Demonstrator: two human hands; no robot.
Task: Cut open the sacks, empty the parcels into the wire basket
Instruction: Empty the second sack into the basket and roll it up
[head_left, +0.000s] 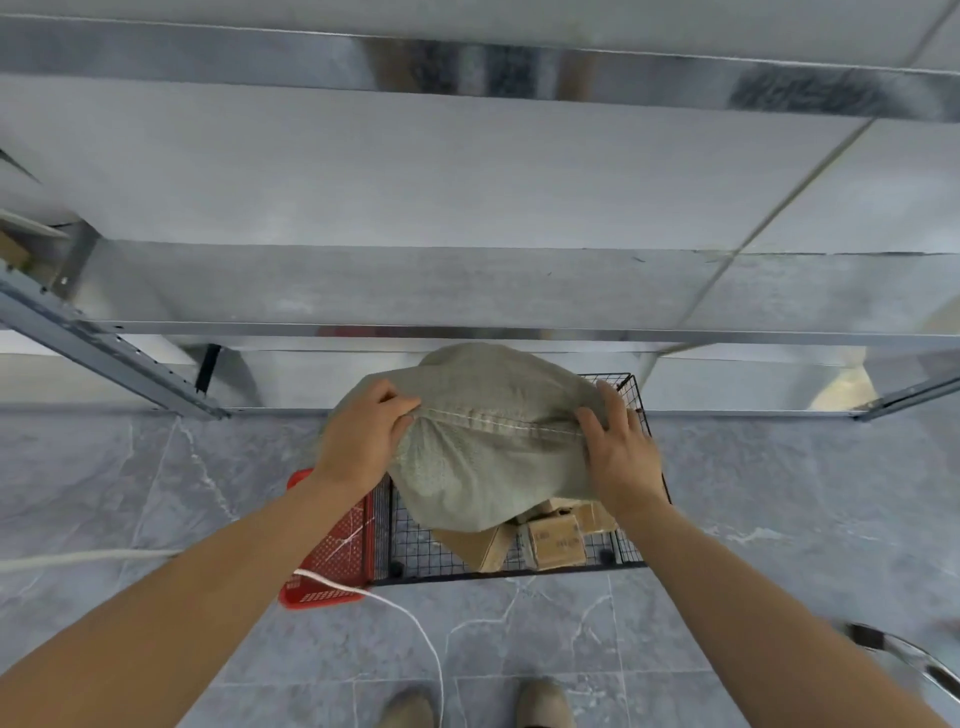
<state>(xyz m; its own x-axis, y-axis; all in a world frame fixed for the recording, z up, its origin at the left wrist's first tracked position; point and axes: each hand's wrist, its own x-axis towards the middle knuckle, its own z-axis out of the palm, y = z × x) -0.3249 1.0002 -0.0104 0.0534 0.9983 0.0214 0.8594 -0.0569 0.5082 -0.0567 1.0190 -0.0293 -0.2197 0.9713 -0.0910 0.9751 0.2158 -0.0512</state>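
Rack upright (130, 358): far left, slanting down to the floor (779, 493), grey metal with a row of holes.
White cord (410, 621): trails across the floor from the left edge, passes over the red basket's near corner, then curves down towards the shoes.
Red basket (332, 561): on the floor, touching the left side of the wire basket, partly hidden under the left forearm.
Left hand (363, 441): clamped on the sack, fingers curled and bunching the cloth at the left end of the stitched seam.
Sack (483, 452): grey-green woven cloth, held up between both hands over the wire basket, seam on top, lower end sagging onto the parcels.
Parcels (553, 543): brown cardboard boxes, lying inside the wire basket under and just right of the sack's lower end.
Wire basket (441, 551): black mesh, on the floor in front of the metal rack.
Right hand (618, 452): clamped on the sack's right end, thumb at the seam, fingers wrapped over the far side.
Shoes (543, 704): two toes at the bottom edge, on grey marbled tiles.
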